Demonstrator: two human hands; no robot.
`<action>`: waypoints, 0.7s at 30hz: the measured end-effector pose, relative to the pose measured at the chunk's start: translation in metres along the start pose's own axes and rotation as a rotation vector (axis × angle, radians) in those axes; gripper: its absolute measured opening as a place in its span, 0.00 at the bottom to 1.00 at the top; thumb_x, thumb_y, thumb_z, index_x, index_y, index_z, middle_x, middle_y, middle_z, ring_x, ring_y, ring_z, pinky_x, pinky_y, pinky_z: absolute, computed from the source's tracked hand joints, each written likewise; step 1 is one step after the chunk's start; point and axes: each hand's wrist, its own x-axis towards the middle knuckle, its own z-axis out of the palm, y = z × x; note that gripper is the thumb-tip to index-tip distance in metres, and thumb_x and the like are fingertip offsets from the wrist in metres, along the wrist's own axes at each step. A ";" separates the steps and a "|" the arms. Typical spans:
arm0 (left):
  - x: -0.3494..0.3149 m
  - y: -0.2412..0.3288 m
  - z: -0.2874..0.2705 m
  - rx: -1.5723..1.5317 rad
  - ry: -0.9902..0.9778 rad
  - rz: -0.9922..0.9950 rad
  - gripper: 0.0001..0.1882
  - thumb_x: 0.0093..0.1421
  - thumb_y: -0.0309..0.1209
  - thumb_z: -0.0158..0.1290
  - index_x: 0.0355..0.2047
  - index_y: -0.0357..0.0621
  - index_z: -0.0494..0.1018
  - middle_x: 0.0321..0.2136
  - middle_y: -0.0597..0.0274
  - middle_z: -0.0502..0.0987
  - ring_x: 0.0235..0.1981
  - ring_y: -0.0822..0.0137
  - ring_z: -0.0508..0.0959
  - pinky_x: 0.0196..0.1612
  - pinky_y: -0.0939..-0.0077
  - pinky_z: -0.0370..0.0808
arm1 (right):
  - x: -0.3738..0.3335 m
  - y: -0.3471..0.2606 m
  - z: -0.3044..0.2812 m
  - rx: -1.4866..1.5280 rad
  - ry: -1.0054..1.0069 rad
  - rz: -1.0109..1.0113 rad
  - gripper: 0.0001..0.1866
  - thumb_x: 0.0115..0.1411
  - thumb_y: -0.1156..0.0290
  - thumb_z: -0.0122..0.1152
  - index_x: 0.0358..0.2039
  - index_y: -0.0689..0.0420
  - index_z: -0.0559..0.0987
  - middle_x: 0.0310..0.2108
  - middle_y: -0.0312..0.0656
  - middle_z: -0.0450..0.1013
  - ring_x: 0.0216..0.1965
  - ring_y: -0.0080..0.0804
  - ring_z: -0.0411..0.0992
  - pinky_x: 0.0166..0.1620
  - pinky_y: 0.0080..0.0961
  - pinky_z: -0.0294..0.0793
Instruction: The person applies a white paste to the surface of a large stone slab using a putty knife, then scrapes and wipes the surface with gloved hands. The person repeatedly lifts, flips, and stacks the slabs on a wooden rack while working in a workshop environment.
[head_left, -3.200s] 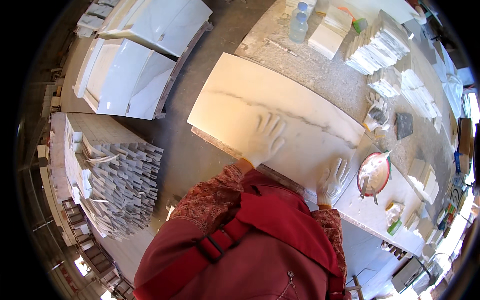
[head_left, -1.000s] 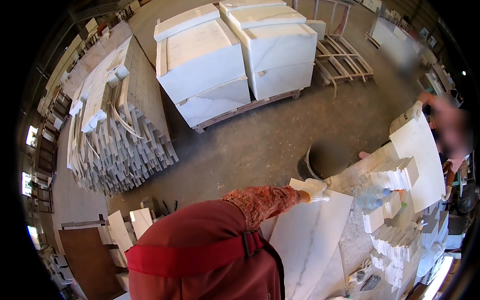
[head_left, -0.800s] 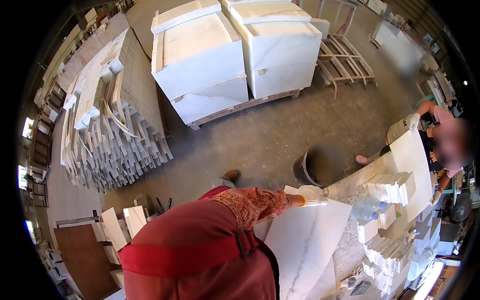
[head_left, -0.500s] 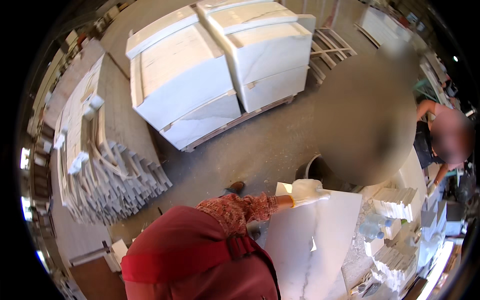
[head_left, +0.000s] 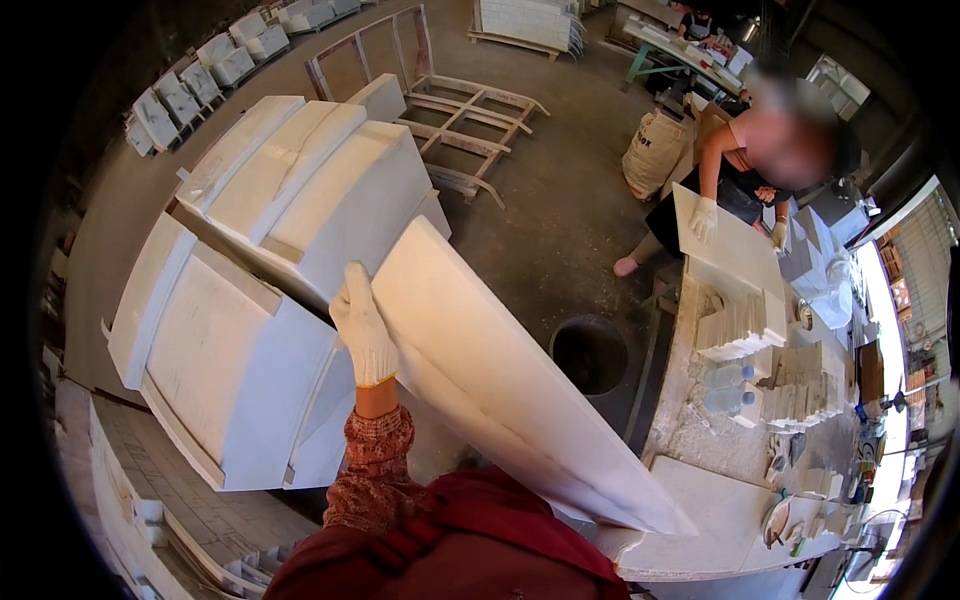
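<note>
My left hand (head_left: pixel 362 325), in a white knit glove with a yellow cuff, grips the left edge of a large white marble slab (head_left: pixel 490 385). Its fingers are closed at that edge. Grey veining runs along the slab, which is tilted up in front of my red apron. The slab's lower right end reaches over the near end of the worktable (head_left: pixel 665 375). Whether that end rests on the table, I cannot tell. My right hand is out of sight; the slab and apron may hide it.
Stacked marble blocks (head_left: pixel 250 370) stand close on the left, a metal rack (head_left: pixel 470 130) behind them. A dark round bin (head_left: pixel 590 355) stands beside the table. Tile stacks (head_left: pixel 740 330) and plastic bottles (head_left: pixel 728 390) sit on it. A gloved co-worker (head_left: pixel 725 160) handles a pale slab at the far end.
The marble slab has gone from lying low in front of me to tilted up, swung left toward the stacked blocks with my left hand on its edge. The view has turned right.
</note>
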 end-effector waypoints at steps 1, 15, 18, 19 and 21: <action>0.021 -0.002 -0.003 -0.054 0.049 0.021 0.24 0.67 0.41 0.52 0.15 0.51 0.57 0.16 0.78 0.58 0.18 0.80 0.53 0.21 0.78 0.50 | 0.013 0.009 0.015 0.011 -0.021 0.005 0.31 0.68 0.39 0.41 0.20 0.52 0.68 0.20 0.38 0.66 0.31 0.37 0.62 0.45 0.40 0.65; 0.210 -0.021 0.082 -0.240 -0.155 0.504 0.21 0.72 0.42 0.45 0.22 0.48 0.65 0.19 0.69 0.68 0.21 0.72 0.65 0.31 0.72 0.70 | 0.328 0.084 0.271 0.273 -0.454 0.210 0.17 0.69 0.51 0.49 0.38 0.50 0.79 0.36 0.37 0.76 0.40 0.32 0.68 0.51 0.40 0.68; 0.252 -0.030 0.115 -0.298 -0.108 0.433 0.20 0.72 0.42 0.44 0.23 0.48 0.67 0.20 0.68 0.70 0.22 0.71 0.68 0.33 0.71 0.72 | 0.391 0.079 0.328 0.172 -0.435 0.245 0.17 0.69 0.52 0.49 0.39 0.50 0.79 0.37 0.37 0.76 0.40 0.31 0.68 0.51 0.39 0.68; 0.268 -0.034 0.130 -0.338 -0.087 0.399 0.20 0.72 0.42 0.44 0.24 0.48 0.67 0.20 0.68 0.70 0.23 0.71 0.68 0.34 0.70 0.73 | 0.412 0.076 0.346 0.136 -0.436 0.247 0.16 0.69 0.52 0.49 0.39 0.50 0.79 0.37 0.37 0.76 0.40 0.31 0.68 0.51 0.39 0.68; 0.307 -0.047 0.162 -0.430 -0.047 0.311 0.20 0.73 0.43 0.43 0.24 0.48 0.68 0.21 0.67 0.71 0.24 0.70 0.70 0.35 0.69 0.74 | 0.453 0.071 0.377 0.063 -0.422 0.248 0.16 0.69 0.53 0.49 0.40 0.51 0.79 0.38 0.37 0.76 0.41 0.31 0.68 0.51 0.38 0.68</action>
